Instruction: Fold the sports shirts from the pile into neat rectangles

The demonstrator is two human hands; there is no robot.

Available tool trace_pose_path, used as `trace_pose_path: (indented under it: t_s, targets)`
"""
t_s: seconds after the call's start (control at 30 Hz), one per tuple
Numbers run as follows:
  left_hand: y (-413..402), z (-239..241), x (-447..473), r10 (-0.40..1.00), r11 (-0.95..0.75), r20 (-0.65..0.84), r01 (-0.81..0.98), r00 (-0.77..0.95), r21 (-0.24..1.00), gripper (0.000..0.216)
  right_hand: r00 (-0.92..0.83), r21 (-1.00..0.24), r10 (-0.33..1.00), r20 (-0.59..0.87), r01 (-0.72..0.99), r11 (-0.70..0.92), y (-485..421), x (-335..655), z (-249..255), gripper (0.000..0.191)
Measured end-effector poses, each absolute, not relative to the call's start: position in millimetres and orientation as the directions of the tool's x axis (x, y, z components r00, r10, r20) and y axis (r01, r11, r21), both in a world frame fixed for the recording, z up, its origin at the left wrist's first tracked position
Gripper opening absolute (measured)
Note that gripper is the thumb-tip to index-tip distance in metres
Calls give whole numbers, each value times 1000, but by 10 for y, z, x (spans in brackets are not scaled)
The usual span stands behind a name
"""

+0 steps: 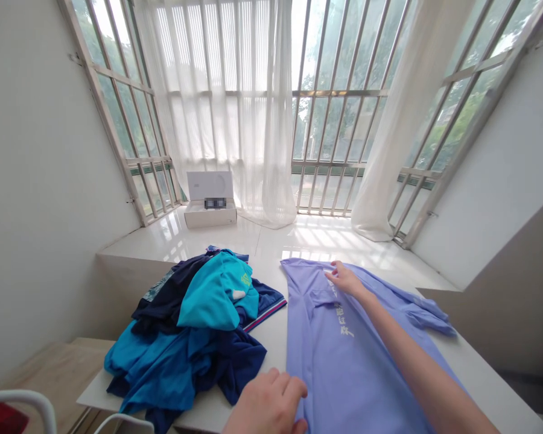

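Observation:
A light purple shirt (319, 343) with white lettering down its front lies spread out, folded lengthwise along its left side. At the shirt's near left edge is my left hand (271, 401), its fingers curled and the thumb below, with the cloth's edge between them. Farther up, my right hand (346, 280) rests on the shirt by the top of the lettering, thumb and fingers apart. A sleeve extends to the right beyond my right forearm. Left of the shirt sits a loose heap of clothes (163, 364) in teal, blue and dark navy, crumpled together.
A white tabletop (271, 355) carries the clothes and meets a glossy window ledge (257, 241). An open white box (210, 217) with a dark item stands on the ledge. Sheer curtains (271, 120) hang before barred windows. White curved rails (27, 398) are at lower left.

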State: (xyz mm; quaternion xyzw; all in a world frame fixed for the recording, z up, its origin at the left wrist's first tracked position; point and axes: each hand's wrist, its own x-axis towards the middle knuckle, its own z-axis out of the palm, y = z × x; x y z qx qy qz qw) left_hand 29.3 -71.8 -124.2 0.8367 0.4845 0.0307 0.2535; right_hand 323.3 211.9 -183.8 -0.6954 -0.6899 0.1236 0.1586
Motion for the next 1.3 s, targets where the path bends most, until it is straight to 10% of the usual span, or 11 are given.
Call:
trace_pose_path:
  t_s: [0.23, 0.43, 1.3]
  targets:
    - [379, -1178, 1122, 710, -701, 76, 694, 700, 164, 55, -84, -149, 992, 90, 984, 96, 1221, 3660, -2023, 65]
    - [1100, -1801, 1621, 853, -503, 18, 811, 522, 299, 90, 148, -60, 988, -41, 987, -150, 1018, 3652, -2240, 80]
    - [1071, -2141, 1006, 884, -467, 129, 848, 449, 252, 94, 119, -67, 991, -65, 990, -123, 1062, 3044, -2222, 85]
